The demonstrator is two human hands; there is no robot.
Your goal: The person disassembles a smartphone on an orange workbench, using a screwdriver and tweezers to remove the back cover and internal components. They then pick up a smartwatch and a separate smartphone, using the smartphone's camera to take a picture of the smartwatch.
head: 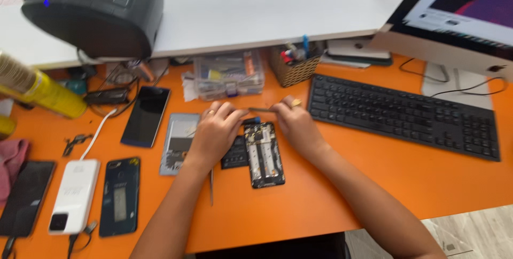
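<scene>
On the orange desk top [331, 184], an opened smartphone with its back cover removed and its inner frame exposed [264, 155] is seen lying flat, just in front of the person. Both hands are held above its upper end. The left hand [216, 130] is curled, and its fingertips are closed on one end of a thin dark metal strip-like tool [262, 110]; the right hand [296, 122] is also curled, and the other end of the same tool is pinched by it, so the tool is held level between the two hands. A ring is worn on each hand. A flat black battery-like piece [235, 155] is placed touching the left side of the opened phone, partly under the left wrist. A slim metal tweezers-like tool [211, 187] lies beside the left forearm. Further to the left, a grey phone back panel [177, 142], a dark smartphone with black screen [146, 116], a dark blue phone with a clear case [119, 196] and a white power bank with a cable [75, 195] are laid out. A black keyboard [403, 114] is placed to the right, near the right hand, and a small woven basket with pens [294, 66] and a clear plastic parts box [228, 74] stand behind the hands.
</scene>
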